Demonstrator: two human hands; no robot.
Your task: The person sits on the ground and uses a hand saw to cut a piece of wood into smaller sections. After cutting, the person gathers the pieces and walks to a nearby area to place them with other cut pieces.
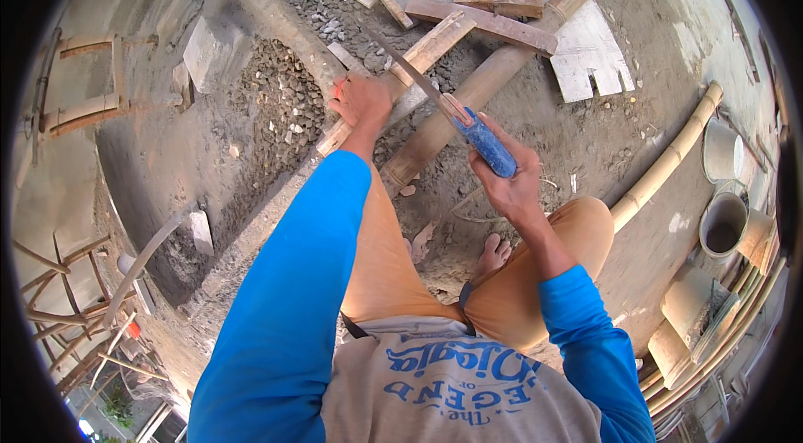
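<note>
My right hand (512,167) is closed round the blue handle of a handsaw (435,95). Its long, narrow blade points away to the upper left and crosses a pale wooden strip (435,45); I cannot make out its teeth. My left hand (363,100) is wrapped over the same strip, to the left of the blade. The strip's near end sticks out below that hand, and its far end reaches toward a brown wooden plank (493,27). Under the wood runs a thick bamboo pole (468,100), slanting across the ground.
A short wood block (502,4) and a notched pale board (592,58) lie beyond. Gravel (284,96) is heaped at the left. Another bamboo pole (665,158) lies at the right, near buckets (724,221). My bare foot (493,255) rests on the dirt.
</note>
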